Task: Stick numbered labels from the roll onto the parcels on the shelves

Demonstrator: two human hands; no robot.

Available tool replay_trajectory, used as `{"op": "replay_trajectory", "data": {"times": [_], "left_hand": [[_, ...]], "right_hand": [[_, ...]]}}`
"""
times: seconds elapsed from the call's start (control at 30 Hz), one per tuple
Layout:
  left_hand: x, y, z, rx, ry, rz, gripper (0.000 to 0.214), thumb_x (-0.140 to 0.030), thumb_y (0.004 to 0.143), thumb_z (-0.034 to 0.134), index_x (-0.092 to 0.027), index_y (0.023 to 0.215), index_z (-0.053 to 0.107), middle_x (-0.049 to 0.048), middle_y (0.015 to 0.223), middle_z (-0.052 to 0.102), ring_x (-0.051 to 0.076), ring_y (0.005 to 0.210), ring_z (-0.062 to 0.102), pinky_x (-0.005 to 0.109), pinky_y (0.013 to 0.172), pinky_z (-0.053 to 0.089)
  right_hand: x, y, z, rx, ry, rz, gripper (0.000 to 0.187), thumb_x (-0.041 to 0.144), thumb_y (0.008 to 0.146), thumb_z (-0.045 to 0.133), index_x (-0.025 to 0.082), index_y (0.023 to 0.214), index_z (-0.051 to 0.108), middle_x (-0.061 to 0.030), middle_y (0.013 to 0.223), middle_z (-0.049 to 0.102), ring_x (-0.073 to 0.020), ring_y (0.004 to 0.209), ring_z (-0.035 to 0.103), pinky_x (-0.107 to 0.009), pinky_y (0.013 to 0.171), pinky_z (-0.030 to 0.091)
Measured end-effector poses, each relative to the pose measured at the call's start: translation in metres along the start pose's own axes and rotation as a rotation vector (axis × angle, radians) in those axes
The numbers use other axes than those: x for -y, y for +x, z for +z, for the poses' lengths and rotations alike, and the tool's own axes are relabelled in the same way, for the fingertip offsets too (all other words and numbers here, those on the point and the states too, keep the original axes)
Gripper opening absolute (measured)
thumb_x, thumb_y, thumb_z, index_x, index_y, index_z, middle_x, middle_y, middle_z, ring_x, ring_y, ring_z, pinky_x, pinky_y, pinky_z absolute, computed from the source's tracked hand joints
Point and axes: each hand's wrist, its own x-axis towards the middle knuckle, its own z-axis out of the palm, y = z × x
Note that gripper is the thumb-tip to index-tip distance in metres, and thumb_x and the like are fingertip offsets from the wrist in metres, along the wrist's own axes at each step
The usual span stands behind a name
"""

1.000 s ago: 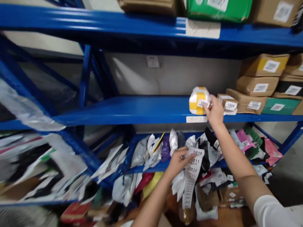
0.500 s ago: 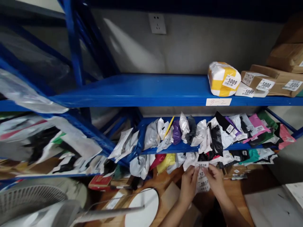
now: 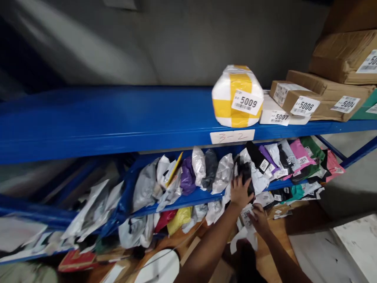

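Observation:
My left hand (image 3: 240, 191) reaches up to the lower blue shelf (image 3: 182, 201) and closes its fingers on a black poly-bag parcel (image 3: 246, 173) standing among several bagged parcels. Just below it, my right hand (image 3: 259, 220) grips a white strip of numbered labels (image 3: 246, 230) that hangs down from it. On the middle shelf (image 3: 118, 122) above sits a yellow-and-white parcel labelled 5009 (image 3: 237, 96), beside a flat white parcel 5007 (image 3: 275, 114) and a cardboard box 5008 (image 3: 293, 100).
Larger cardboard boxes (image 3: 341, 59) are stacked at the right of the middle shelf, one labelled 5004. More bagged parcels (image 3: 173, 220) hang under the lower shelf. A white round fan base (image 3: 160, 267) stands on the wooden floor at the bottom. A shelf tag (image 3: 232, 136) reads 3-2.
The view has moved closer and to the right. My left hand has let go of the label strip and risen to the black parcel; my right hand keeps the strip.

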Motion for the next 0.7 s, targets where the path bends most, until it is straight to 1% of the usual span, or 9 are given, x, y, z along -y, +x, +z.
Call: {"op": "replay_trajectory", "data": {"times": [0.13,0.23,0.3,0.33,0.4,0.43,0.5,0.57,0.7], "left_hand": [[0.007,0.021,0.006,-0.064,0.019,-0.135,0.053,-0.024,0.087,0.057,-0.021,0.14,0.054,0.0193,0.14,0.05,0.035,0.125,0.052,0.047,0.107,0.04],[0.002,0.032,0.007,-0.074,-0.05,-0.196,0.052,-0.029,0.092,0.051,-0.019,0.142,0.048,0.0185,0.137,0.053,0.033,0.127,0.051,0.049,0.108,0.039],[-0.009,0.04,0.007,0.006,-0.075,-0.273,0.065,-0.042,0.089,0.056,-0.016,0.146,0.041,0.0223,0.145,0.045,0.037,0.136,0.043,0.057,0.111,0.034],[-0.014,0.044,0.007,0.057,-0.063,-0.316,0.076,-0.046,0.083,0.063,-0.014,0.147,0.038,0.0252,0.15,0.039,0.042,0.141,0.036,0.062,0.11,0.031],[-0.02,0.053,0.006,0.105,-0.007,-0.379,0.085,-0.044,0.074,0.072,-0.013,0.146,0.04,0.0284,0.152,0.033,0.047,0.143,0.029,0.067,0.108,0.029],[-0.02,0.056,0.005,0.089,0.018,-0.395,0.08,-0.04,0.074,0.072,-0.013,0.143,0.043,0.0282,0.15,0.036,0.047,0.141,0.033,0.065,0.108,0.031],[-0.01,0.06,0.003,0.014,0.024,-0.382,0.058,-0.029,0.081,0.063,-0.012,0.135,0.052,0.0242,0.138,0.05,0.039,0.131,0.048,0.054,0.108,0.038],[0.008,0.062,0.001,-0.055,-0.017,-0.315,0.045,-0.022,0.087,0.051,-0.013,0.13,0.057,0.019,0.125,0.06,0.031,0.12,0.058,0.042,0.105,0.044],[0.038,0.061,0.002,-0.094,-0.077,-0.175,0.041,-0.018,0.089,0.044,-0.017,0.126,0.06,0.0119,0.117,0.065,0.027,0.117,0.06,0.038,0.103,0.048]], "right_hand": [[-0.007,0.04,0.005,0.193,-0.03,-0.09,0.032,0.046,0.087,0.056,0.021,0.076,0.071,-0.0121,0.108,0.064,-0.0267,0.103,0.062,-0.04,0.094,0.05],[-0.008,0.067,0.01,0.273,-0.083,-0.113,0.025,0.04,0.084,0.063,0.019,0.077,0.075,-0.0146,0.116,0.064,-0.032,0.115,0.055,-0.047,0.101,0.045],[-0.009,0.079,0.012,0.317,-0.096,-0.146,0.019,0.034,0.082,0.065,0.02,0.083,0.077,-0.0136,0.116,0.066,-0.034,0.117,0.054,-0.051,0.103,0.042],[-0.01,0.083,0.012,0.339,-0.091,-0.165,0.016,0.031,0.08,0.066,0.021,0.087,0.078,-0.0119,0.115,0.067,-0.034,0.116,0.054,-0.052,0.104,0.041],[-0.012,0.085,0.009,0.384,-0.087,-0.194,0.014,0.027,0.078,0.068,0.024,0.088,0.077,-0.0089,0.116,0.067,-0.0334,0.117,0.054,-0.052,0.104,0.041],[-0.013,0.085,0.005,0.4,-0.093,-0.204,0.012,0.025,0.078,0.068,0.024,0.085,0.077,-0.0085,0.12,0.066,-0.033,0.118,0.053,-0.051,0.104,0.042],[-0.017,0.081,-0.003,0.402,-0.113,-0.216,0.01,0.025,0.081,0.065,0.021,0.079,0.075,-0.0098,0.131,0.061,-0.0319,0.122,0.052,-0.048,0.105,0.042],[-0.021,0.076,-0.011,0.377,-0.116,-0.23,0.015,0.025,0.086,0.06,0.019,0.08,0.073,-0.0112,0.14,0.054,-0.0303,0.128,0.049,-0.046,0.109,0.04],[-0.03,0.07,-0.015,0.4,-0.051,-0.263,0.018,0.026,0.089,0.058,0.017,0.078,0.069,-0.0114,0.15,0.045,-0.029,0.14,0.039,-0.045,0.115,0.034]]}}
